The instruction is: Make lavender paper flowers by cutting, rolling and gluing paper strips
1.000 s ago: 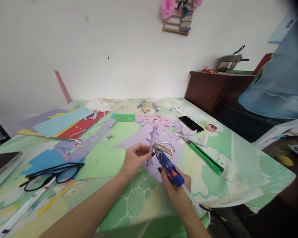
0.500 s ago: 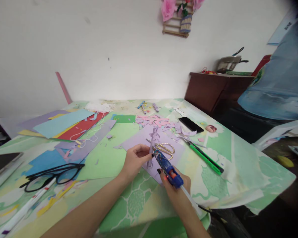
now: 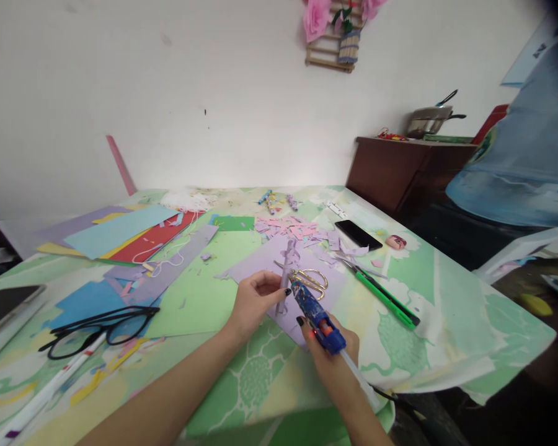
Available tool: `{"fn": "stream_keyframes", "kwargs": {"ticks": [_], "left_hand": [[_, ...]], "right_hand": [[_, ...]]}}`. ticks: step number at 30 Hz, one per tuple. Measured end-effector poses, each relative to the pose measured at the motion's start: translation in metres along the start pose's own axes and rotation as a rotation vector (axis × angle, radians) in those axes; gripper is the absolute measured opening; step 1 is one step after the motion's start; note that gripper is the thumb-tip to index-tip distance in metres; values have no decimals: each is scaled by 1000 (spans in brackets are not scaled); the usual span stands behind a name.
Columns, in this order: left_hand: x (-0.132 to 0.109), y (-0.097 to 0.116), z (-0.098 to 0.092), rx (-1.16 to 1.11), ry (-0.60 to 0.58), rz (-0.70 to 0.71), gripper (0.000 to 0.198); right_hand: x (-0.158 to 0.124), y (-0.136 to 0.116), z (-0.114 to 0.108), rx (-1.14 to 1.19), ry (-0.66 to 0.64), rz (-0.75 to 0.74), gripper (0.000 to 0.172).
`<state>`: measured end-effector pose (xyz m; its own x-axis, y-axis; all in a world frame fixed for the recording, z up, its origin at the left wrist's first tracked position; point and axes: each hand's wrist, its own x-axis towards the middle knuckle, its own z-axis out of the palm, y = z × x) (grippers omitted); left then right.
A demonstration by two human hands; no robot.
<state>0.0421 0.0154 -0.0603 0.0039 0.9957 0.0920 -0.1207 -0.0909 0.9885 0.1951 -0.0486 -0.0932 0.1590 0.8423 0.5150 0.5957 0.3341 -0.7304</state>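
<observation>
My left hand point(image 3: 259, 301) pinches a narrow rolled strip of purple paper point(image 3: 287, 263), held upright, with small cut bits curling off it. My right hand point(image 3: 330, 347) is wrapped round a blue glue gun point(image 3: 314, 310); a clear glue stick point(image 3: 357, 373) sticks out of its back end and a small red light glows on its side. The nozzle points at the strip close to my left thumb; whether it touches cannot be made out. Behind the nozzle, gold-handled scissors point(image 3: 317, 280) lie on a purple paper sheet point(image 3: 248, 265).
A green utility knife point(image 3: 388, 298) and a black phone point(image 3: 358, 234) lie to the right. Pink and purple paper scraps point(image 3: 286, 228) are heaped behind my hands. On the left are black glasses point(image 3: 97, 328), coloured sheets point(image 3: 121, 229) and a light green sheet point(image 3: 190, 297).
The glue gun's nozzle has drawn slightly away from the paper strip, to the right. My left hand stays on the strip. The whole view has shifted a little.
</observation>
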Motion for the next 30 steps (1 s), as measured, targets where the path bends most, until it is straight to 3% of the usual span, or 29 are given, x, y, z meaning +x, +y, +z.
{"fn": "stream_keyframes", "kwargs": {"ticks": [6,9,13,16,19,22,25,28,30], "left_hand": [[0,3,0,-19,10,-10,26],[-1,5,0,-33,34,-22,25],[-1,6,0,-54,42,-37,24],[-2,7,0,-83,35,-25,23],[-2,7,1,-105,24,1,23],[-2,8,2,-115,12,-1,24],[-3,7,3,-129,-2,-27,24],[-4,7,2,-133,-23,-38,24],[-5,7,1,-114,-34,-38,23]], "right_hand": [[-2,-2,-6,-1,-12,-20,26],[-3,-2,-18,-9,93,95,29],[7,16,-55,-165,341,347,34],[23,47,-96,-510,435,331,38],[38,83,-135,-779,302,525,45],[43,110,-156,-776,177,510,45],[40,113,-156,-807,132,459,55],[33,90,-137,-855,367,416,60],[29,65,-114,-675,457,192,51]]}}
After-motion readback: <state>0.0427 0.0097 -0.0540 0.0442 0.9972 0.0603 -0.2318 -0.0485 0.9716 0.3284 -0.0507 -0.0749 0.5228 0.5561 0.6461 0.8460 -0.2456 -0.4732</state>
